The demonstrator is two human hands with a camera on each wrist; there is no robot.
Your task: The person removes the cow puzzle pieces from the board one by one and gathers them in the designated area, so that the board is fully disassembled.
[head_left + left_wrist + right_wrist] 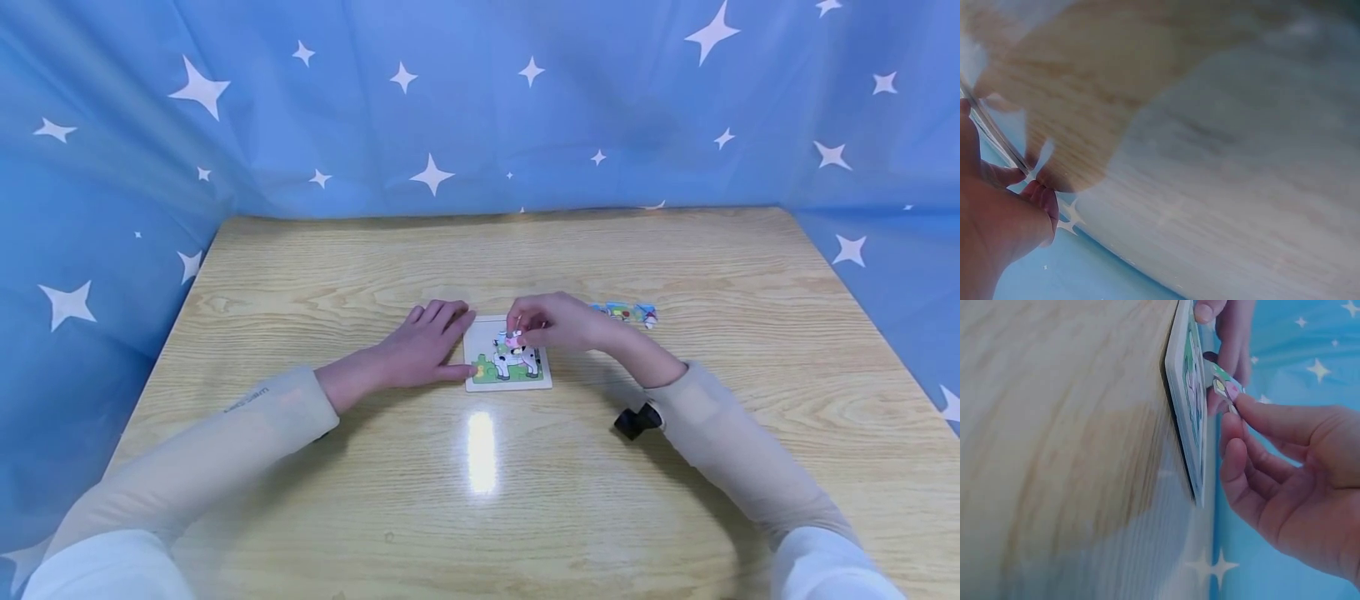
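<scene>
A small square puzzle board (480, 335) with a pale frame lies flat on the table. Its lower part shows a black-and-white cow on green grass, while the upper left is bare. My left hand (427, 346) rests along the board's left side, thumb on the lower left corner and fingers stretched toward the upper left corner. Between thumb and fingertips, my right hand (562, 323) pinches a puzzle piece (1227, 386) with pink, green and white on it. That piece is tilted, close over the board near the cow's upper body.
Several loose colourful puzzle pieces (622, 312) lie right of the board, partly behind the right wrist. The wooden table (337, 275) ends at a blue curtain (480, 108) with white stars. A black wrist camera (636, 422) sticks out from the right sleeve.
</scene>
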